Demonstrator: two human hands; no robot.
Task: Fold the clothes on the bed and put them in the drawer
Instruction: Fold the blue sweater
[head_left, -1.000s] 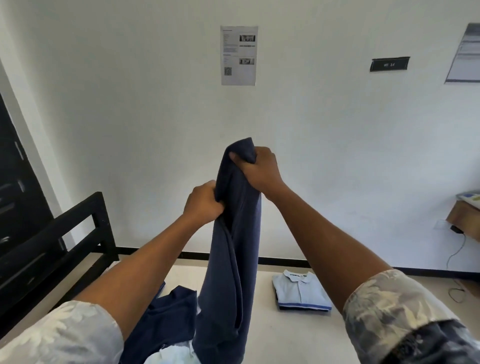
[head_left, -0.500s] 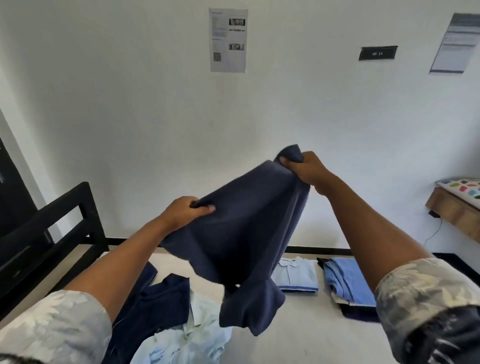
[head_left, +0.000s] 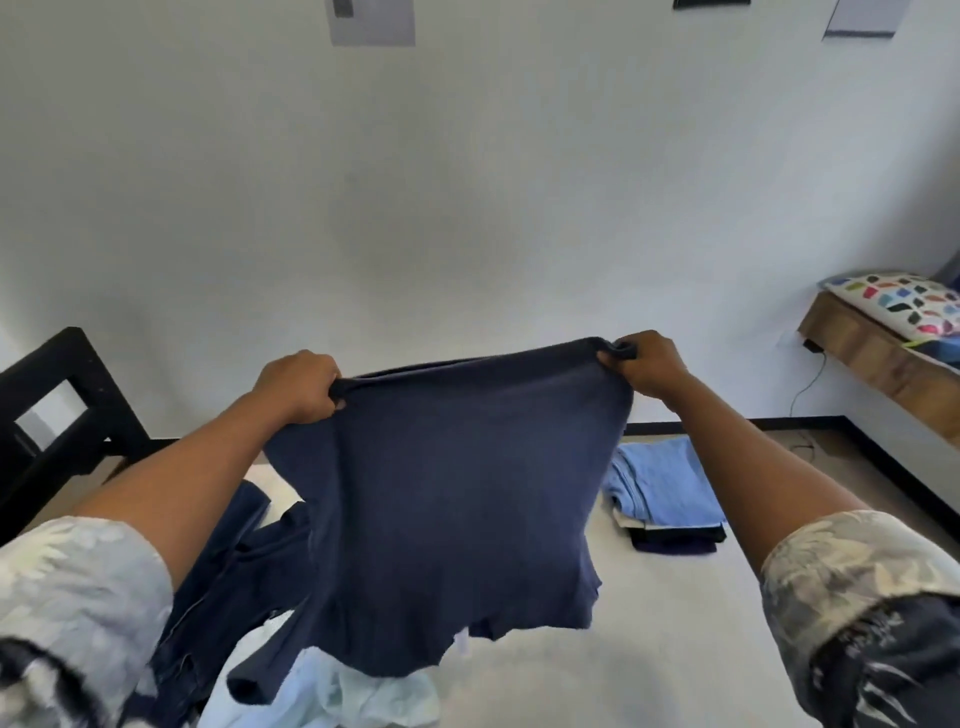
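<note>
We hold a navy shirt (head_left: 447, 499) spread out in the air above the bed (head_left: 649, 639) — our left hand (head_left: 298, 384) grips one top corner, our right hand (head_left: 647, 364) pinches the other. Its hem hangs over a pile (head_left: 332, 696) of unfolded clothes. A folded stack (head_left: 665, 488) sits on the bed to the right, below our right arm.

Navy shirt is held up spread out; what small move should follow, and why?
Probably lower the navy shirt flat onto the bare mattress ahead: the left hand and right hand grip its top edge, it hangs spread in the air, and its lower edge dangles over the unfolded pile.
</note>
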